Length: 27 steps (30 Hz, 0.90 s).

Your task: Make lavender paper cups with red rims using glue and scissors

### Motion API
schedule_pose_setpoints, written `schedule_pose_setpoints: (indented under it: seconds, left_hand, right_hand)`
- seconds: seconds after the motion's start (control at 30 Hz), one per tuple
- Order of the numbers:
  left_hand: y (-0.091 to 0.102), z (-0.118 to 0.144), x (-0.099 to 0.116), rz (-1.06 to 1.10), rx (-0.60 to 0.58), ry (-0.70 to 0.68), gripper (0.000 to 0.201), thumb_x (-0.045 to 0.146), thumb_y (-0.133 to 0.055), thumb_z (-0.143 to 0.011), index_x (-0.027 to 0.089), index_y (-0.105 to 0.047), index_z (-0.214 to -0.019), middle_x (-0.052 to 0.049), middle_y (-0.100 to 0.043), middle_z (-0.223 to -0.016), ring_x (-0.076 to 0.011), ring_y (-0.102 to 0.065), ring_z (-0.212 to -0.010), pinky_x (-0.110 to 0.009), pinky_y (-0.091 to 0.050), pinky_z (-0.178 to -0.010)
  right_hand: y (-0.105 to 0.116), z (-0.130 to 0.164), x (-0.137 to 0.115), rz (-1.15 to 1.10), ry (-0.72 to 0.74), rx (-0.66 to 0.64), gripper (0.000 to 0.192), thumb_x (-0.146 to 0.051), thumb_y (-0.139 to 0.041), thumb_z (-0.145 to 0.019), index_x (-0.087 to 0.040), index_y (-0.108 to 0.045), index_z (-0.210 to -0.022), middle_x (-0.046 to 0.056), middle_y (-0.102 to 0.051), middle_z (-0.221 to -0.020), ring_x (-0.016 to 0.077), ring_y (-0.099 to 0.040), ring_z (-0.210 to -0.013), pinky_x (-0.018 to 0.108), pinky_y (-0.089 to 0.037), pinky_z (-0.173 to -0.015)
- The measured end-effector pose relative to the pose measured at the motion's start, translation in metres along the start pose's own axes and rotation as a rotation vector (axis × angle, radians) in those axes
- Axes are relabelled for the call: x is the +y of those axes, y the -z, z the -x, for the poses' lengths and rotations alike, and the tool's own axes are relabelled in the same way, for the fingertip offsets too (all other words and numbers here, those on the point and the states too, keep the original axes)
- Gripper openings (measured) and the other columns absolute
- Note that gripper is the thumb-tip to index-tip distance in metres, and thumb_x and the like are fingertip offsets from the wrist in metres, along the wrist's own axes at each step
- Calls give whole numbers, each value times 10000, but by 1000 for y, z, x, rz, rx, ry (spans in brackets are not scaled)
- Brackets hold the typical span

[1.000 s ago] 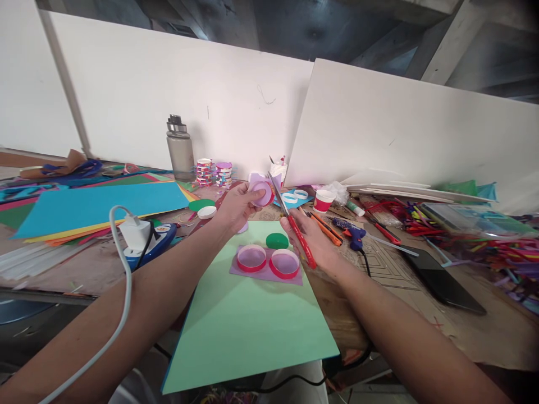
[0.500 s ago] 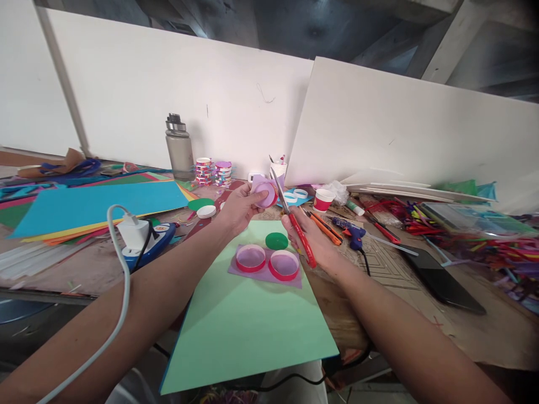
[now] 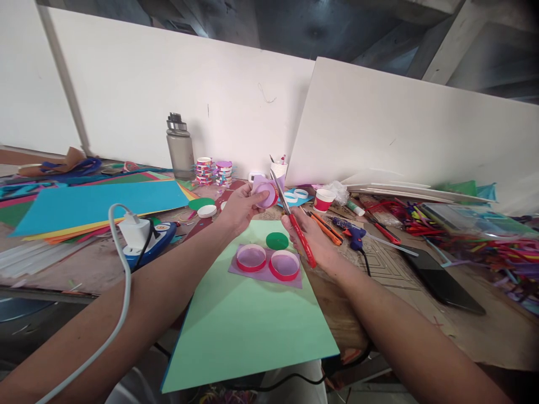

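My left hand (image 3: 241,209) pinches a red-rimmed paper ring with purple paper (image 3: 266,196) on it, and some of that paper sticks out past the rim. In my right hand (image 3: 309,234) are red-handled scissors (image 3: 298,227), their blades pointing up and away beside the held ring. Below both hands lies a light green sheet (image 3: 248,325). On it rests a purple paper piece (image 3: 269,279) bearing two red-edged rings, the left ring (image 3: 251,258) and the right ring (image 3: 284,265). A green disc (image 3: 277,241) sits just behind them.
At left stand a water bottle (image 3: 180,147) and a plugged blue power strip (image 3: 156,242) with a white cable crossing my left forearm. Coloured sheets (image 3: 105,203) lie behind it. To the right are an orange cutter (image 3: 326,227), a blue glue gun (image 3: 356,235), a phone (image 3: 442,280) and a paper cup (image 3: 324,200).
Almost nothing differs. The view has shifted very slightly; both hands keep their hold on the ring and the scissors.
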State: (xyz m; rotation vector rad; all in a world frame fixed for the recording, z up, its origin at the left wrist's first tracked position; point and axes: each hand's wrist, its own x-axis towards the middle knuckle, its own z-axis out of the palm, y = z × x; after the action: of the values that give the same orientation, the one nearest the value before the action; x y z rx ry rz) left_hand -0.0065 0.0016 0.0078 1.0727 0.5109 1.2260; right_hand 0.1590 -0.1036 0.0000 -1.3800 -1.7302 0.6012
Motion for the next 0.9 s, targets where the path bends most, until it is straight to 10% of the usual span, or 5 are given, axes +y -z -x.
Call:
schedule_pose_setpoints:
  seconds: [0.9]
  left_hand:
    - [2, -3, 8, -15, 31, 19, 505, 232, -984, -455, 143, -658, -830, -8, -694, -791, -99, -599, -667, -208, -418, -544]
  right_hand:
    - [-1, -2, 6, 8, 16, -13, 340, -574, -538, -939, -262, -448, -837, -67, -427, -617, 133, -401, -536, 275, -316, -539]
